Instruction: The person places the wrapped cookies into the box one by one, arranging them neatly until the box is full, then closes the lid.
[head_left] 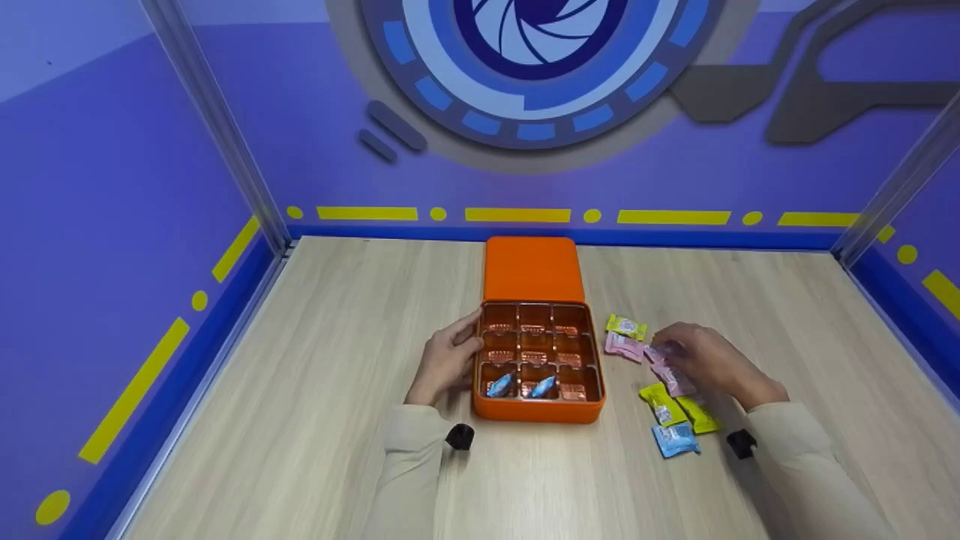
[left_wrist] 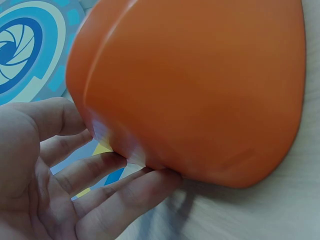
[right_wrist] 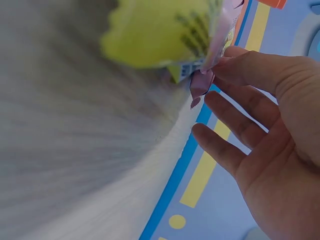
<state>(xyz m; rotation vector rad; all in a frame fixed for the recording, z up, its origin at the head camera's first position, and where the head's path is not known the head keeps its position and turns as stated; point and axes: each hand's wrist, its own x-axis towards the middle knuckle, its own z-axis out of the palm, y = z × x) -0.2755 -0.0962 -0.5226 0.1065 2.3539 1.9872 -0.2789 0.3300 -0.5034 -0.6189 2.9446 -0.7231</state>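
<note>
An orange box [head_left: 538, 410] with a clear nine-compartment insert sits on the table. Two blue wrapped candies, one in the left front compartment [head_left: 499, 385] and one in the middle front [head_left: 542, 387], lean there. My left hand [head_left: 444, 361] rests against the box's left side, fingertips and thumb touching its wall, also seen in the left wrist view. Right of the box, my right hand [head_left: 712, 361] is over the pink wrapped candies, pinching a pink candy [right_wrist: 201, 83] between thumb and index finger in the right wrist view. Its other fingers are spread, and they partly hide the candies in the head view.
An orange lid [head_left: 532, 268] lies flat behind the box. Beside the right hand are a pink candy [head_left: 624, 346], yellow candies such as the front yellow one [head_left: 662, 405], and a blue candy [head_left: 676, 439]. Printed panels [head_left: 525, 184] wall the table at back and sides.
</note>
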